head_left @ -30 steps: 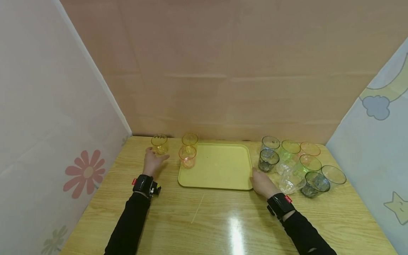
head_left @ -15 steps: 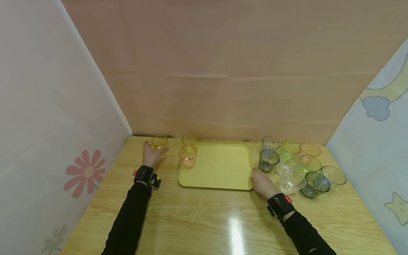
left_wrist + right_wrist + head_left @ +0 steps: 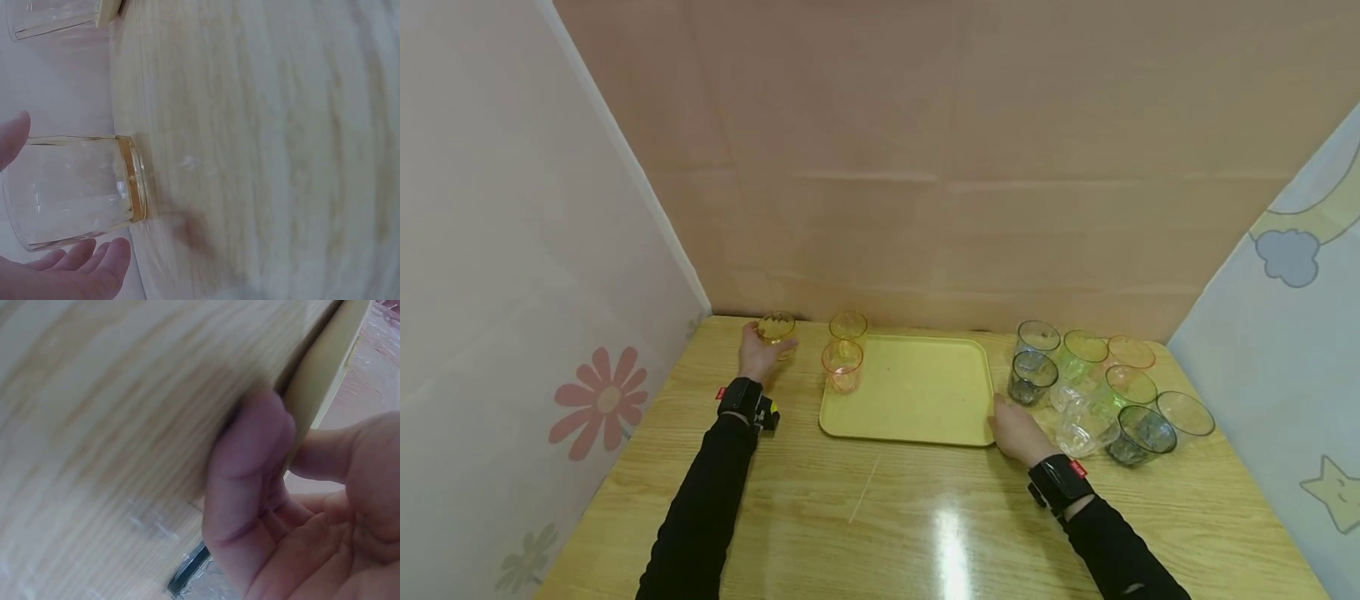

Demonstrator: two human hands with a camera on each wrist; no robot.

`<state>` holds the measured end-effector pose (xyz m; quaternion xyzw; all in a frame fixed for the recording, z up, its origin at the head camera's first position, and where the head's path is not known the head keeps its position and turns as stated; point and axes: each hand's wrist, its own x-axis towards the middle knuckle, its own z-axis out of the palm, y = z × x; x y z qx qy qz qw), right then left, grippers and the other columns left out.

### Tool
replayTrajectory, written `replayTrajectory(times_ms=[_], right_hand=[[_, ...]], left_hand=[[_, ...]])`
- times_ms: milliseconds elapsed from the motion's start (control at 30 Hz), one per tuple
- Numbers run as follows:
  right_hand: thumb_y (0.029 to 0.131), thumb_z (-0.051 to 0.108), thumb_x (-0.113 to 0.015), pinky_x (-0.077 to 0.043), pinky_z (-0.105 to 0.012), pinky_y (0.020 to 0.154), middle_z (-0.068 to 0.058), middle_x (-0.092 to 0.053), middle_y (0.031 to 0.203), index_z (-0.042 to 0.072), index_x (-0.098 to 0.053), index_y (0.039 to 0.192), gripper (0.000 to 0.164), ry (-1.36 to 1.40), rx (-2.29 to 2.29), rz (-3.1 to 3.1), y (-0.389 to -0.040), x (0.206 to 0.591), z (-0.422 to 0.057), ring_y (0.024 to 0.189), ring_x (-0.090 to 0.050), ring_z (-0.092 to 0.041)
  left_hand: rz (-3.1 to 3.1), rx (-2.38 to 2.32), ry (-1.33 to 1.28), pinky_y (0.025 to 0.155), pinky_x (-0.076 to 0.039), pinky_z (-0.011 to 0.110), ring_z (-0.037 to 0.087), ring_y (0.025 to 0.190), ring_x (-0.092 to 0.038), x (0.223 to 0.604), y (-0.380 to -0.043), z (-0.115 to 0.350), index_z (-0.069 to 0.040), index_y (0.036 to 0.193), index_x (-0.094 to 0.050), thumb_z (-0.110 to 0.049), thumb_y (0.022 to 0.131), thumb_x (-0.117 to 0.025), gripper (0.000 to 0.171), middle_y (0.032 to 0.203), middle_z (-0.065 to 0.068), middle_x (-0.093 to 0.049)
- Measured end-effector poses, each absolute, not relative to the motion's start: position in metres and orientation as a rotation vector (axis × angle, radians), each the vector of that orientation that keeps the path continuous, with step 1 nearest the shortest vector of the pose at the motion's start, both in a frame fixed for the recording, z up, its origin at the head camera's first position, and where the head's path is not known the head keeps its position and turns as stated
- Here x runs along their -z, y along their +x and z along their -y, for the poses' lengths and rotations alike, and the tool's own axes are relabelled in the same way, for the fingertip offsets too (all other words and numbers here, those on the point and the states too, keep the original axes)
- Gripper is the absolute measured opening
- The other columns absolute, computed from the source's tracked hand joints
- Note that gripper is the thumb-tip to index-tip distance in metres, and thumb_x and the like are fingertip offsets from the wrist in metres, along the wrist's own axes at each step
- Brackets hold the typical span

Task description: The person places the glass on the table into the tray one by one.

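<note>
My left hand point(image 3: 758, 354) is around an amber glass point(image 3: 777, 329) at the back left, which stands upright on the table. In the left wrist view the thumb point(image 3: 12, 139) is on one side of this glass and the fingers point(image 3: 94, 269) on the other, very close to its wall; contact is hard to make out. My right hand point(image 3: 1018, 432) grips the front right corner of a yellow tray point(image 3: 925, 392), its thumb and a curled finger pinching the edge in the right wrist view. A yellow glass point(image 3: 848, 327) and an orange-rimmed glass point(image 3: 843, 367) stand at the tray's left end.
Several coloured glasses crowd the right side, including a dark glass point(image 3: 1032, 377) near the tray, a clear glass point(image 3: 1086, 427) lying tipped, and another dark one point(image 3: 1141, 437). A brown backdrop point(image 3: 925, 208) closes off the table's point(image 3: 850, 517) rear edge, with side panels left and right.
My left hand has moved forward and closed in around the amber glass, its thumb now across the glass's near side. The right hand and tray have stayed put.
</note>
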<state>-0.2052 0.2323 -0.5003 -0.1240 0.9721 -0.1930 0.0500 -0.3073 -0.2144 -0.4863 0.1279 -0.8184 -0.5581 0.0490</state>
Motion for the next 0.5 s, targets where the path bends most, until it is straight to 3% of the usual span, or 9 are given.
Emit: replayTrajectory(times_ms=[267,500], right_hand=[[0.096,0.003,-0.050,-0.052,-0.054,0.082,-0.037,-0.063,0.100,-0.023,-0.042,0.126,0.040,-0.379,0.574,-2.954,-0.2068,0.5010,-0.2317,0.095,-0.064,-0.048],[0.096,0.002,-0.051,-0.053,-0.053,0.078,-0.035,-0.063,0.096,-0.021,-0.046,0.122,0.036,-0.385,0.588,-2.971,-0.2058,0.5009,-0.2314,0.091,-0.065,-0.047]], left_hand=[[2.467,1.688,0.425,0.111,-0.032,0.051,0.041,0.135,-0.037,0.4869,-0.3102,0.2149,0.001,0.151,-0.017,-0.018,0.085,-0.076,0.091,0.146,0.027,-0.036],[2.469,1.684,0.404,0.111,-0.032,0.050,0.038,0.132,-0.038,0.4897,-0.3145,0.2136,0.006,0.142,-0.031,-0.017,0.085,-0.076,0.077,0.144,0.026,-0.039]])
